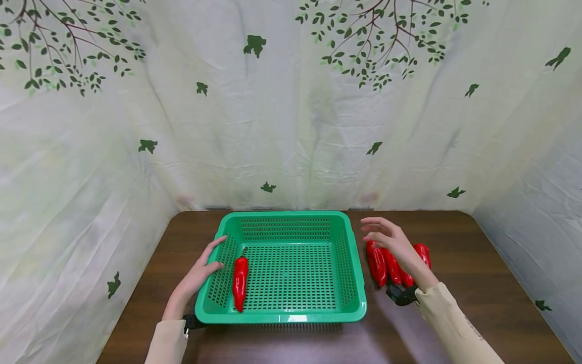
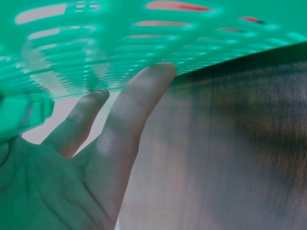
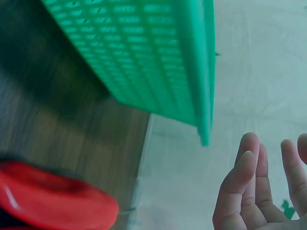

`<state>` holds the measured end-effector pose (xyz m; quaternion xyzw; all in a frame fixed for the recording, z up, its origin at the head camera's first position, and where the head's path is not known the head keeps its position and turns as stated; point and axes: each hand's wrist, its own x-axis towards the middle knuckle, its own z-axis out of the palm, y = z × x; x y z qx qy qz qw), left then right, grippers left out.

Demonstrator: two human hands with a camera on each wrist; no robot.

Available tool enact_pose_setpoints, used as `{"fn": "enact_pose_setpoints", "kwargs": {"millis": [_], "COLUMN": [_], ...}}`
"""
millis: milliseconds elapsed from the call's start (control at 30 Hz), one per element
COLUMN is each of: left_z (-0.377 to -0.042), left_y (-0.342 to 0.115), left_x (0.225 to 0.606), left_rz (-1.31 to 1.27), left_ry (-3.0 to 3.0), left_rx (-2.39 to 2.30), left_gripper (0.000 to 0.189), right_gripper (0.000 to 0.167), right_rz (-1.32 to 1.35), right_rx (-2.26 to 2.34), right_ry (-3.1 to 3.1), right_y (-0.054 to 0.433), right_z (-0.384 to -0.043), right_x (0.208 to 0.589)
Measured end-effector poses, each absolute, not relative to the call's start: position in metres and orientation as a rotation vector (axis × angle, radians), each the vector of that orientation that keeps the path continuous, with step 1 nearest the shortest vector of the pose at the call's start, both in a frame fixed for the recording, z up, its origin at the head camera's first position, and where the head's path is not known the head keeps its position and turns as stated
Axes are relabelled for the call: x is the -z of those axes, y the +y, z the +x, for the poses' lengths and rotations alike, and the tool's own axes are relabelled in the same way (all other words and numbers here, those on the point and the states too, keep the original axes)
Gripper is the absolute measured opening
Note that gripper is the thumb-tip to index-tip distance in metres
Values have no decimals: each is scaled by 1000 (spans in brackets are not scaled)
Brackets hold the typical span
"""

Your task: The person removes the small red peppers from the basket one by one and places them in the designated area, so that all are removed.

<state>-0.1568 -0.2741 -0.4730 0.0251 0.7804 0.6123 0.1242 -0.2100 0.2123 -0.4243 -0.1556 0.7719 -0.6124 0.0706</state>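
Note:
A green plastic basket (image 1: 284, 317) with slotted walls stands on the table, and one red chili pepper (image 1: 240, 284) lies inside along its left side. My left hand (image 1: 200, 273) is at the basket's left rim, with thumb and forefinger apart. In the left wrist view its fingers (image 2: 125, 124) stretch out fairly straight against the slotted wall. To the right of the basket, my right hand (image 1: 393, 242) hovers over several red peppers (image 1: 376, 265). Its fingers (image 3: 232, 191) are loosely bent and hold nothing. The hand and wrist partly hide the peppers.
The brown wooden table (image 1: 482, 283) reaches back to a pale curtain (image 1: 291, 126) printed with leaves, which also runs along both sides. A black wrist strap (image 1: 402, 294) sits by the right sleeve, close to the peppers' lower ends.

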Motion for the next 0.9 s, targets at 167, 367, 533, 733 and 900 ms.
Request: {"fn": "enact_pose_setpoints", "kwargs": {"millis": [167, 367, 533, 733, 900], "left_z": [-157, -157, -157, -157, -158], "left_y": [-274, -274, -275, -275, -275], "left_x": [474, 474, 474, 474, 474], "left_rz": [76, 76, 77, 76, 76], "left_ry": [2272, 2271, 2260, 2256, 2256], "left_rx": [-1790, -1792, -1797, -1797, -1798], "left_gripper": [65, 65, 65, 65, 65], "right_gripper": [35, 35, 34, 34, 34], "right_rz": [-495, -494, -514, -542, -575], "right_rx": [1847, 1819, 1801, 1772, 1769], "right_ry": [2258, 2214, 2182, 2174, 2141], "right_y": [198, 181, 166, 152, 143], "right_z": [-213, -214, -216, -218, -220], "right_x": [421, 416, 414, 413, 413]}}
